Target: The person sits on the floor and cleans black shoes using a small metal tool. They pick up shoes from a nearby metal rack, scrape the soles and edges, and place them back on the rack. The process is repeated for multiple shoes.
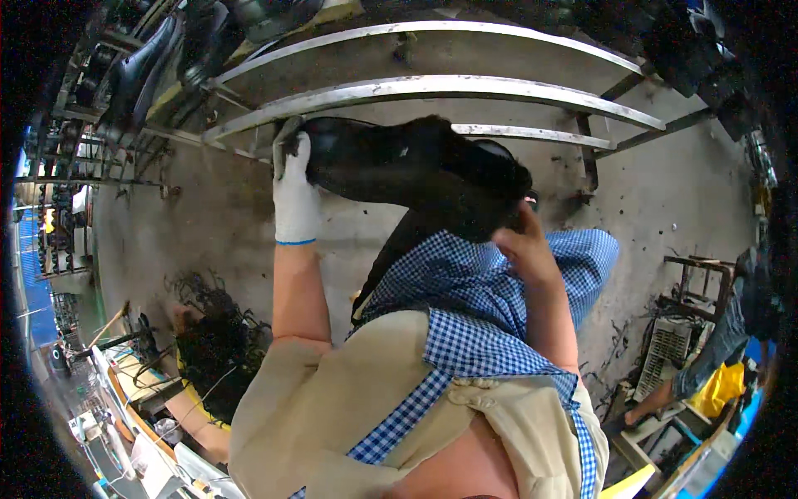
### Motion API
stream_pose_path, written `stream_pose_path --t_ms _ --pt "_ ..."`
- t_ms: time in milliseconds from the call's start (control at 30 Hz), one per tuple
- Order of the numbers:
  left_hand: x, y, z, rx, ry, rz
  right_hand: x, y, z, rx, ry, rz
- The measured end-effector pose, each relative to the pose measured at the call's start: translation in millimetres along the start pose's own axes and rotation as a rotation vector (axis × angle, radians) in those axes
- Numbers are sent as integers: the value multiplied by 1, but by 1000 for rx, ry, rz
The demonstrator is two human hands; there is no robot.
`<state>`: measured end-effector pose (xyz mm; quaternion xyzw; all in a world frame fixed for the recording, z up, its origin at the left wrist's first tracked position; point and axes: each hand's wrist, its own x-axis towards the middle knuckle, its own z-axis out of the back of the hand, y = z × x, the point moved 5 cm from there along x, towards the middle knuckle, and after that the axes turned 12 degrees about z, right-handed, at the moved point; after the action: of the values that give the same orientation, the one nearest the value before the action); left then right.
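Observation:
A long black boot [374,158], shiny at its left end and softer and fuzzier toward the right, lies across in front of me at about lap height. My left hand [295,187], in a white glove with a blue cuff edge, is closed round the left end of the boot; its fingers are partly hidden behind it. At the right end my bare right hand [524,243] grips the dark material, with thumb and forefinger showing and the other fingers hidden. Dark material also hangs from the boot over my blue-and-white checked apron [453,270].
Just beyond the boot runs a metal rack [449,86] with pale rails. Dark footwear [154,62] stands on shelving at the far left. A heap of black scraps [216,358] lies at left. A person's leg [706,358], a wooden stool [702,270] and yellow cloth [719,389] are at right.

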<state>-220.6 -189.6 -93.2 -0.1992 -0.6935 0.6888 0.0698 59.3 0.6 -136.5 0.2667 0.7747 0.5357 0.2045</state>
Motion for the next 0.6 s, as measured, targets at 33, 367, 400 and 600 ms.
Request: stream_pose_path --t_ms 33,367,400,600 --pt "-1 0 6 188 -32 -63 0 0 1 108 -17 -40" --pt "5 6 12 -259 -13 113 -4 -32 -11 297 10 -204" --pt "4 8 8 -472 8 199 -5 -31 -14 297 49 -240" --pt "-2 10 13 -315 -62 198 3 -23 -26 263 100 -224"
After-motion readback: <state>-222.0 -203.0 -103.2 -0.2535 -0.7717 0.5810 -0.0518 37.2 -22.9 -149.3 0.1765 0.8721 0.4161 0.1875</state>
